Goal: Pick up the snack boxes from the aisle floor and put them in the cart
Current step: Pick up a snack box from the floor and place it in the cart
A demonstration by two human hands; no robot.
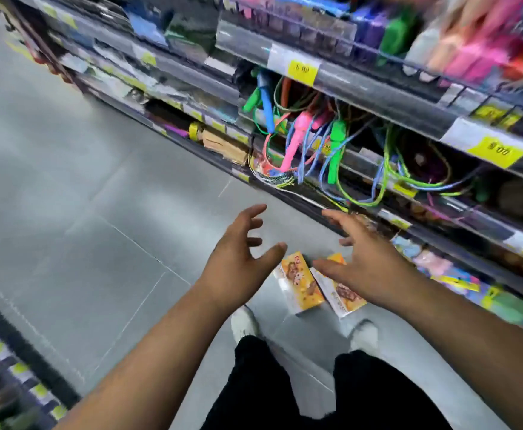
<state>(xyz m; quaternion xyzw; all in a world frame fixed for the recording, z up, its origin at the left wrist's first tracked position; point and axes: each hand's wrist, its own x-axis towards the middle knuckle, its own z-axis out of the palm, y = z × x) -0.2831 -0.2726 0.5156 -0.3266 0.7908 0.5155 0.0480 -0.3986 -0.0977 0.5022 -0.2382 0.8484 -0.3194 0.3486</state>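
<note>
Two snack boxes lie flat on the gray floor (83,212) a little below the middle of the frame, side by side and touching along their long edges. The left snack box (299,282) is yellow and orange with a picture on top, and the right snack box (341,294) looks the same (part of it is hidden behind a thumb). Both hands are above the boxes with nothing in them. The left hand (238,265) has its fingers spread wide and loose, and the right hand (368,262) is spread wide too, palm facing down toward the boxes. Just below the boxes are two white shoes (244,324) and black pant legs (254,383). Along the right and top of the frame runs a store shelf (378,97) with yellow price tags (302,72), and bright jump ropes (294,141) hang down from it.
</note>
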